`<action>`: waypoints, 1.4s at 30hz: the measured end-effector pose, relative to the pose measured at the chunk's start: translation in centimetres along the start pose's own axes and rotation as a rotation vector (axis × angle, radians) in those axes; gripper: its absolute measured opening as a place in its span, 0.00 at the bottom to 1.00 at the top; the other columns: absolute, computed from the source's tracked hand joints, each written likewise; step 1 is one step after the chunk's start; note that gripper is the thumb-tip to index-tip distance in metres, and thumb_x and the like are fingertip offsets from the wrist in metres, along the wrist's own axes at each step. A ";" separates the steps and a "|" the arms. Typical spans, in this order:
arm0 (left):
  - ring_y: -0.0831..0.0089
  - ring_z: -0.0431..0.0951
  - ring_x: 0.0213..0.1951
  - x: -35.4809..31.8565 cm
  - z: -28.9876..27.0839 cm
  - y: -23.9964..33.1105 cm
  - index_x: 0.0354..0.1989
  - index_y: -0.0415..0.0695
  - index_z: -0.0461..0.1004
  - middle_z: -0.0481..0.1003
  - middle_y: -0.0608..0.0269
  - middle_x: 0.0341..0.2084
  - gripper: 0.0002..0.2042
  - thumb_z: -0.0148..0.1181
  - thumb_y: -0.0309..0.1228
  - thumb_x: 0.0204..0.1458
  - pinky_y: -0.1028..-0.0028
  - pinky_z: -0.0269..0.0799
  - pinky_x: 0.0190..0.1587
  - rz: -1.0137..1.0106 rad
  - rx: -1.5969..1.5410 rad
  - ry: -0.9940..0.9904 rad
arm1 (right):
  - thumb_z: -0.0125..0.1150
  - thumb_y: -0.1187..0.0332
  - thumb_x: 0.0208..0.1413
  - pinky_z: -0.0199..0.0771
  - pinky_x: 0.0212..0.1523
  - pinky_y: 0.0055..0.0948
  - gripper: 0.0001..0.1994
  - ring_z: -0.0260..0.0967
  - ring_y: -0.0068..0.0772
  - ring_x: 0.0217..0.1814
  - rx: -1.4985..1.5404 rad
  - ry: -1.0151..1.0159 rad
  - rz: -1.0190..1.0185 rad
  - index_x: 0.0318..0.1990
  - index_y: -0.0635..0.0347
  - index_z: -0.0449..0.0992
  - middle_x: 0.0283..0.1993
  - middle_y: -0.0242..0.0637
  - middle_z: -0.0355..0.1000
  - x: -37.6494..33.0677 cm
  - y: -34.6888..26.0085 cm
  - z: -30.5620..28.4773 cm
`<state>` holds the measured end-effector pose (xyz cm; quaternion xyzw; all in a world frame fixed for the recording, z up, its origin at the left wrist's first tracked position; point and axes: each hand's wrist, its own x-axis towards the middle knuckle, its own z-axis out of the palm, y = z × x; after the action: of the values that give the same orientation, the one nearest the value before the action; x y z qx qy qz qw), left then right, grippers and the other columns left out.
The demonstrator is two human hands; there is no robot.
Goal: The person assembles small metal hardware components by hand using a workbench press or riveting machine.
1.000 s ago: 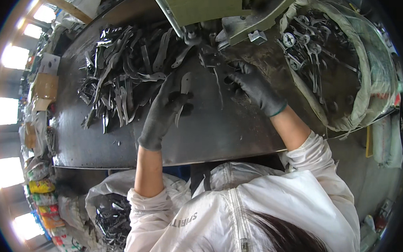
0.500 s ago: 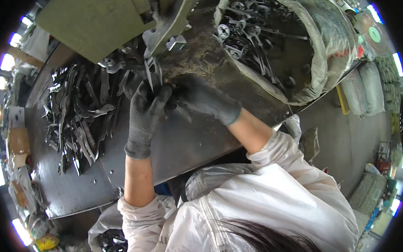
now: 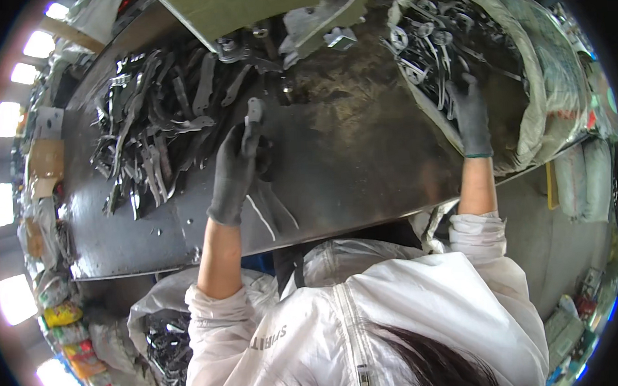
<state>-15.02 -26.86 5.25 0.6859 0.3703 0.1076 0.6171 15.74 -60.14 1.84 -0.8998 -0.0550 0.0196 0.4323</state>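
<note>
My left hand (image 3: 232, 175), in a grey glove, is closed around a flat metal lever (image 3: 254, 112) above the table. The lever's rounded, holed end sticks up past the fingers, and two slim curved legs (image 3: 272, 211) show below the hand. My right hand (image 3: 471, 116), gloved the same way, reaches into a pale woven sack (image 3: 534, 120) on the right. Its fingers point forward, a little apart, over loose metal parts with round heads (image 3: 423, 43). Nothing shows in its grasp, though the fingertips are dark against the pile.
A heap of flat dark metal levers (image 3: 153, 120) lies on the left of the dark metal table (image 3: 335, 171). At the far edge stands a machine with a green-grey plate (image 3: 241, 11) and a metal arm (image 3: 327, 22). An open bag of metal parts (image 3: 168, 347) sits below the near left edge.
My right hand has left my left hand's side and moved right into the sack. My left hand has drawn back from the machine's arm, holding the lever. The whole view has shifted.
</note>
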 end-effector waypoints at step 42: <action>0.52 0.62 0.73 12.1 -22.7 3.4 0.64 0.65 0.75 0.67 0.55 0.69 0.32 0.59 0.16 0.52 0.57 0.61 0.74 0.923 1.645 0.333 | 0.59 0.70 0.69 0.69 0.24 0.17 0.13 0.69 0.15 0.27 0.738 -0.812 0.100 0.57 0.64 0.74 0.36 0.28 0.74 -10.4 -15.0 16.4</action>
<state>-18.95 -1.56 9.56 0.9588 0.1060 0.1425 -0.2219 2.86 -39.36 3.16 -0.6100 -0.1640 0.4038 0.6618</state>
